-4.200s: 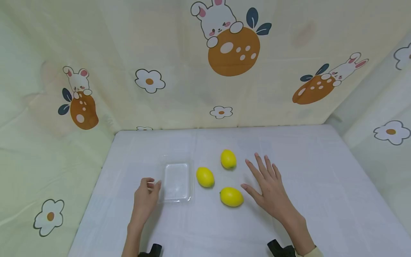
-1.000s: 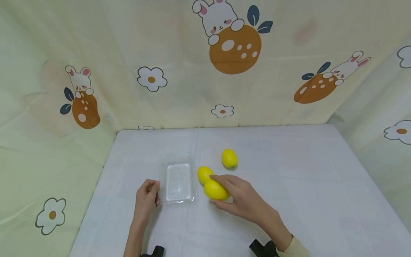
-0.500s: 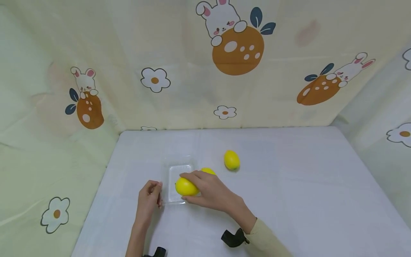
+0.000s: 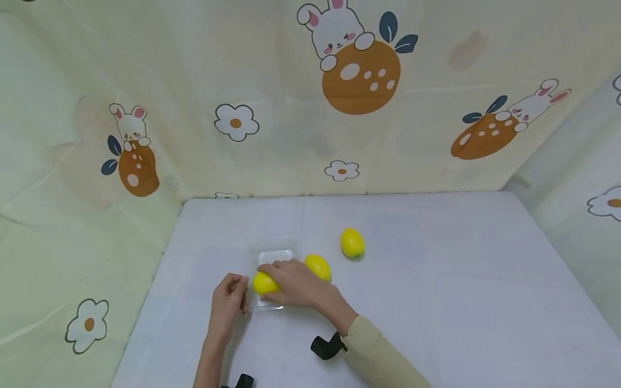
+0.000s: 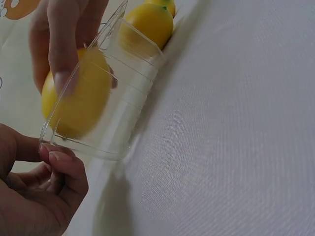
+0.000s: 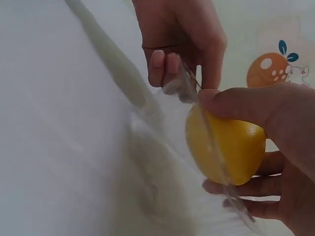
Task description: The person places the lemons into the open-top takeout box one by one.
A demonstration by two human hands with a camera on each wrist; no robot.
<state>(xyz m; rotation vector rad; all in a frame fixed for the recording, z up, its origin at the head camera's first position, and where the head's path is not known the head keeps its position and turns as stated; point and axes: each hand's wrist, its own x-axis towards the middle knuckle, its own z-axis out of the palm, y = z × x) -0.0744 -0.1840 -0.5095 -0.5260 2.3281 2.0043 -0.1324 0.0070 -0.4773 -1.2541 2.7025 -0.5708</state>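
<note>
A yellow lemon [image 4: 264, 283] is gripped between the thumb and fingers of my right hand [image 4: 302, 284]. In the left wrist view this lemon [image 5: 81, 96] sits partly below the rim of a clear plastic box [image 5: 130, 88], not touching its floor. My left hand [image 4: 229, 303] pinches the left rim of that box [image 4: 275, 247]; the right wrist view shows its fingertips against the box wall. A second lemon [image 4: 318, 268] lies just right of the box, partly covered by my right hand. Farther back and right rests a third lemon [image 4: 352, 243].
All of this is on a table [image 4: 436, 280] with a white cloth. Behind it hangs a pale curtain [image 4: 286, 81] printed with rabbits and flowers. Black wrist mounts [image 4: 326, 347] show below both hands.
My right hand has picked up the front lemon and carried it left over the second lemon, then down into the box's opening. My left hand has come to pinch the box's rim.
</note>
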